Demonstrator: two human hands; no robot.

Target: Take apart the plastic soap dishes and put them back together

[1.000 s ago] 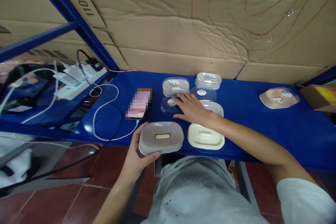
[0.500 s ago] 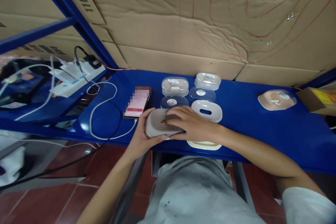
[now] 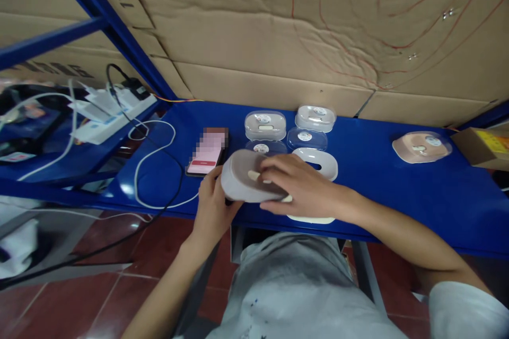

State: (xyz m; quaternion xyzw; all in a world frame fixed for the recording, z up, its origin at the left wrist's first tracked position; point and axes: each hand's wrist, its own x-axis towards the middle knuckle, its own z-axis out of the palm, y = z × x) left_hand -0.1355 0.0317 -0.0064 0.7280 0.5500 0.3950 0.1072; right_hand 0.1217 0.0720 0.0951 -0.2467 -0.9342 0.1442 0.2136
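Observation:
A grey oval box (image 3: 242, 180) is held above the front edge of the blue table, tilted a little. My left hand (image 3: 214, 198) grips its left end, with the thumb underneath. My right hand (image 3: 294, 183) closes on its right side, fingers bent over the top near a small cream-coloured piece (image 3: 253, 175). Just behind the box lies a clear lid (image 3: 274, 145) with a round label. A white oval ring (image 3: 328, 161) sits beyond my right hand, and a cream part (image 3: 312, 219) is partly hidden beneath that hand.
On the blue table (image 3: 366, 185) stand two clear-covered boxes (image 3: 265, 126) (image 3: 316, 118) and another clear lid (image 3: 307, 139). A phone (image 3: 207, 153) with a white cable is at left. A pinkish covered box (image 3: 421, 146) and a cardboard box (image 3: 483, 148) are at right.
Both hands have lifted and tilted the grey box slightly. My right fingers have shifted right along its top, leaving the small cream-coloured piece more exposed.

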